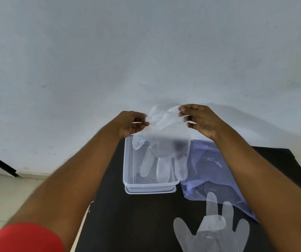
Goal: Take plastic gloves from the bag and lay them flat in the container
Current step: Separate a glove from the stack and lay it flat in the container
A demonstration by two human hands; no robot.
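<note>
Head view: your left hand (134, 123) and right hand (198, 119) pinch the clear glove (164, 142) cuff above the container (129, 171); no readable writing

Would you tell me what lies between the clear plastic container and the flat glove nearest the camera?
Only bare black table separates clear plastic container from flat glove, per the head view.
</note>
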